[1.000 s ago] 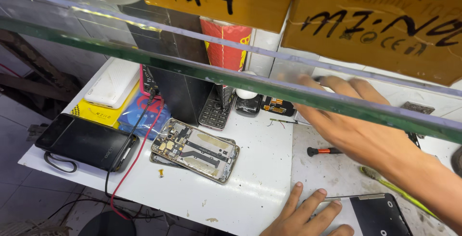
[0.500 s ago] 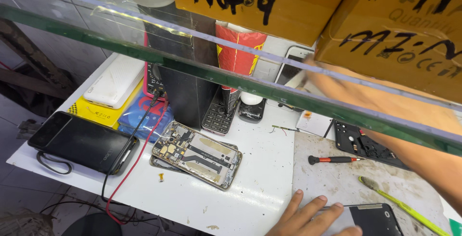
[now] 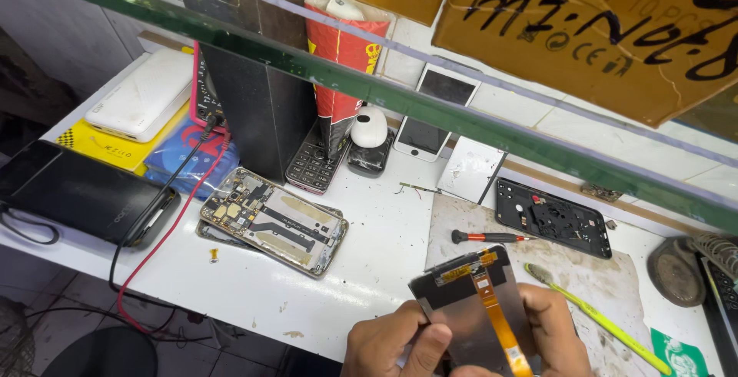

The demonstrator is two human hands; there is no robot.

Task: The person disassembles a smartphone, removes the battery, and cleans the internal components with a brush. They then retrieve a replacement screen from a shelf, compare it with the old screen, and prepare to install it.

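Now both hands grip the phone screen panel (image 3: 475, 308), orange ribbon up: left hand (image 3: 396, 342) pinching its near-left edge, right hand (image 3: 557, 335) apparently clasping the right.

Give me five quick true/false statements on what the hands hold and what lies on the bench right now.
1. Both hands, left hand and right hand, hold the phone display panel. True.
2. The panel's orange flex cable faces the camera. True.
3. The opened phone lies right of the panel. False: it lies to its left.
4. The red-handled screwdriver is in the right hand. False: it lies on the work mat.
5. The yellow-green toothbrush lies right of the hands. True.
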